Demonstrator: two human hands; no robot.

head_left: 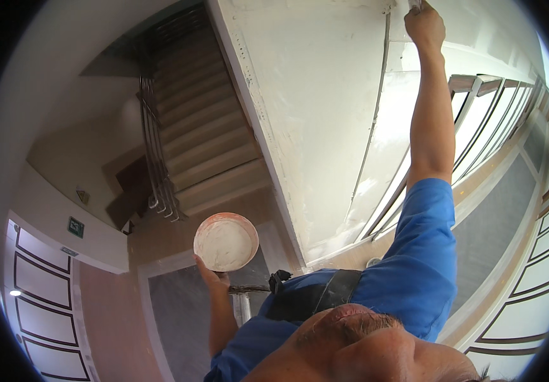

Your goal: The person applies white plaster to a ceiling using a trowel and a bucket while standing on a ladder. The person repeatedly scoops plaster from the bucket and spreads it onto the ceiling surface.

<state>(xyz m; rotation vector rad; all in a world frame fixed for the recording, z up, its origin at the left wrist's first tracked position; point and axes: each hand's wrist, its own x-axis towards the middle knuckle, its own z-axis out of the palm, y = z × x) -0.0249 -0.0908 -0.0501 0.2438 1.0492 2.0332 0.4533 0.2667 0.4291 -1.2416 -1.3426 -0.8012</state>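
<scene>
My left hand (212, 274) grips a round orange bowl (253, 230) from below and its near side, out to the left of my body. Pale, creamy filler (225, 247) fills much of the bowl and coats its inner wall. At the top edge, my right arm stretches far up and forward. The fingers of my right hand (426, 27) are closed around a small whitish hand tool (415, 5), whose far end is cut off. The hand is close to a white, patchily coated wall panel (312, 127) with a dark seam (377, 105) running down it.
A staircase (207, 127) with metal handrails (153, 153) lies beyond the panel's left edge. Windows (487, 121) line the right side. Grey mats (500, 210) cover parts of the floor. A green sign (76, 226) hangs on the left wall, above glazed panels (45, 299).
</scene>
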